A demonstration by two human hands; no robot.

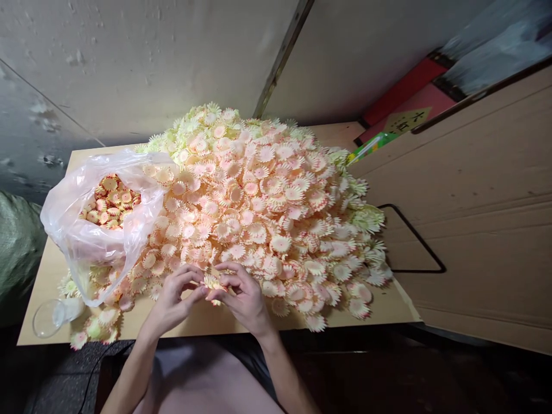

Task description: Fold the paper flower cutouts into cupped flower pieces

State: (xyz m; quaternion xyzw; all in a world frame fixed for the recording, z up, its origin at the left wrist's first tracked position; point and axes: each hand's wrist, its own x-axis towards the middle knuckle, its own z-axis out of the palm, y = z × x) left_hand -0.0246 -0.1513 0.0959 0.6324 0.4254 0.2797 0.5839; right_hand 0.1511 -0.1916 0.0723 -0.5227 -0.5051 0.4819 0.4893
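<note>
Between my two hands, at the front edge of the pile, is a small artificial flower piece with yellowish, red-tipped petals. My left hand pinches it from the left side. From the right, the thumb and fingers of my right hand grip it too. Just beyond them spreads a large heap of pale pink and cream artificial flower pieces, greener at the back and right. To the left stands an open clear plastic bag holding smaller, redder flower pieces.
The heap lies on a light wooden table. A clear round container sits at its front left corner. Large cardboard borders the right side, with a black metal handle. A wall rises behind, and a green sack stands left.
</note>
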